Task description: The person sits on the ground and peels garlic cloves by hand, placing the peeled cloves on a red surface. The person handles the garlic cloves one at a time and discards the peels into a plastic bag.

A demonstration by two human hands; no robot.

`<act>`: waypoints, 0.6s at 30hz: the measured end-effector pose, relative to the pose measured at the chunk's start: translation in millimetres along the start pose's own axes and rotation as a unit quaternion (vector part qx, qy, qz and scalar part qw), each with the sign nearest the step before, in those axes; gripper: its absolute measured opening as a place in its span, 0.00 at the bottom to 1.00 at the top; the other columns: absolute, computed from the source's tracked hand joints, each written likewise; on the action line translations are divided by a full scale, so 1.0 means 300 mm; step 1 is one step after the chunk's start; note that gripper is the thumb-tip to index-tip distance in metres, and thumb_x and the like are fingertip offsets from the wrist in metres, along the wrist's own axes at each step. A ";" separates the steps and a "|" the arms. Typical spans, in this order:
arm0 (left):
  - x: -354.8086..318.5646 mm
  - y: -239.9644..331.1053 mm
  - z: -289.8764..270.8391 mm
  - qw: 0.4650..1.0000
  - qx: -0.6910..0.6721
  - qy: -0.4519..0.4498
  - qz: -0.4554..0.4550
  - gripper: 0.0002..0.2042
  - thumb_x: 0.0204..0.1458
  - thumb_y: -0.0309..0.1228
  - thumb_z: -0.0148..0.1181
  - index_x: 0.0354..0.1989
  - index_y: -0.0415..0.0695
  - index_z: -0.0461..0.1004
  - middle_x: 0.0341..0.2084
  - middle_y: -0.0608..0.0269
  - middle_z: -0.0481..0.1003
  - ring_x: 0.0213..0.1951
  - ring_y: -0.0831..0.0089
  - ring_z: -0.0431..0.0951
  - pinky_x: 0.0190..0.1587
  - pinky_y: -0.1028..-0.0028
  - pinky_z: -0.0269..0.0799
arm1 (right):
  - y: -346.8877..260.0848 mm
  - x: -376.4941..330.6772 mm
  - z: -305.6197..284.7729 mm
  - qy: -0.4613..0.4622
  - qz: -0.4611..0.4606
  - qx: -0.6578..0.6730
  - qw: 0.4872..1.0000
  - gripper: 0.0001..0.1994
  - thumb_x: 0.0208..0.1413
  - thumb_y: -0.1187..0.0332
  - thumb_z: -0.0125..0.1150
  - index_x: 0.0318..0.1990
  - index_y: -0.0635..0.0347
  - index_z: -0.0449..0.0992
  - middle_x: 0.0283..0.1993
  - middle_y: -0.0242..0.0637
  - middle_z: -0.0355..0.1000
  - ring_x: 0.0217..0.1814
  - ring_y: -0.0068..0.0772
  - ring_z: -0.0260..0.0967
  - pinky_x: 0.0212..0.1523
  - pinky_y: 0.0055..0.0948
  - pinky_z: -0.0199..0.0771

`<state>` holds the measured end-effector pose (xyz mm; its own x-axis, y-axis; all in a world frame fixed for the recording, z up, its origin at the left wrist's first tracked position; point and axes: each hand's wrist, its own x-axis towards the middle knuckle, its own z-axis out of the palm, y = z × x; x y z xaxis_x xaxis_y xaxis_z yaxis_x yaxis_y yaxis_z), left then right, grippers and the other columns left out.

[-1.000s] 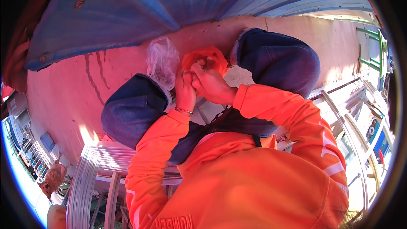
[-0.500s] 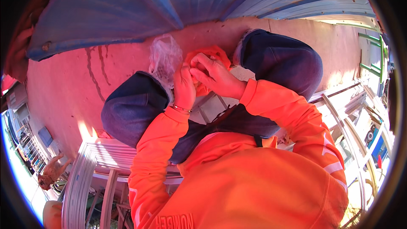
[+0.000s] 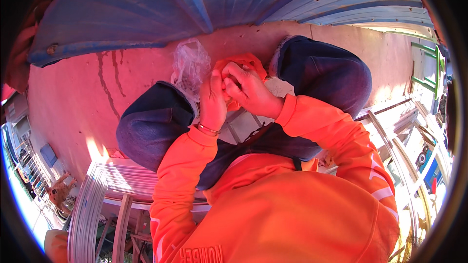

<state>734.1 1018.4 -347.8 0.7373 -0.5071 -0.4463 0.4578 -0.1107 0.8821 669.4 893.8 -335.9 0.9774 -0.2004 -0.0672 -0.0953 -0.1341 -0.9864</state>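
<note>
Pink-lit ground (image 3: 68, 102) is spreading around the person's bent knees, and a blue metal sheet (image 3: 195, 5) is rising at 12 o'clock, taking the hands as the clock's centre. Just beneath the hands and toward 1 o'clock, a red bag (image 3: 251, 62) is lying crumpled between the knees, the hands hiding part of it. The left hand (image 3: 213, 97) is holding its fingers close together, pointing toward 12 o'clock; the right hand (image 3: 252, 92) is meeting it from the 4 o'clock side, its fingers curling inward and its thumb pointing at the left fingertips. Both are looking nearly closed, as if pinching, but the fingers are covering whatever is between them, so I am not able to tell what either is gripping. For good control, the left fingers should be steadying while the right thumb and fingertip are doing the fine work; gentle easing is probably sparing thin plastic a tear, and low wrists are favouring a steady pinch. Farther out, a clear bag (image 3: 190, 63) is sitting near the left hand at 10 o'clock. Stacked frames (image 3: 87, 214) and a dog (image 3: 58, 192) are showing around 8 o'clock, and a green frame (image 3: 437, 70) is standing at 3 o'clock.
</note>
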 end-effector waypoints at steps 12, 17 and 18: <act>0.008 0.026 0.019 0.997 -0.048 0.020 -0.055 0.26 0.69 0.54 0.39 0.20 0.52 0.62 0.14 0.78 0.58 0.13 0.86 0.52 0.16 0.79 0.42 | 0.016 0.008 -0.015 0.015 0.019 0.048 0.999 0.08 0.61 0.72 0.58 0.41 0.66 0.68 0.25 0.36 0.71 0.27 0.24 0.66 0.29 0.31 0.66; 0.002 0.023 -0.026 0.996 -0.032 -0.043 -0.073 0.21 0.68 0.52 0.47 0.30 0.48 0.67 0.22 0.75 0.65 0.21 0.88 0.61 0.23 0.83 0.55 | 0.011 0.022 -0.027 -0.020 0.045 0.051 0.998 0.11 0.56 0.70 0.63 0.40 0.64 0.67 0.24 0.36 0.70 0.26 0.23 0.65 0.28 0.29 0.65; 0.002 0.013 -0.034 0.996 -0.024 -0.052 -0.067 0.20 0.67 0.51 0.49 0.34 0.46 0.68 0.26 0.74 0.68 0.25 0.88 0.65 0.26 0.85 0.60 | 0.011 0.022 -0.029 -0.028 0.028 0.037 0.999 0.12 0.55 0.70 0.64 0.39 0.64 0.67 0.24 0.36 0.70 0.25 0.23 0.65 0.28 0.29 0.65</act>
<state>741.5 1026.2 -346.1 0.6133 -0.5765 -0.5400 0.5744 -0.1438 0.8059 673.9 883.5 -338.3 0.9799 -0.1516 -0.1296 -0.1388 -0.0518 -0.9890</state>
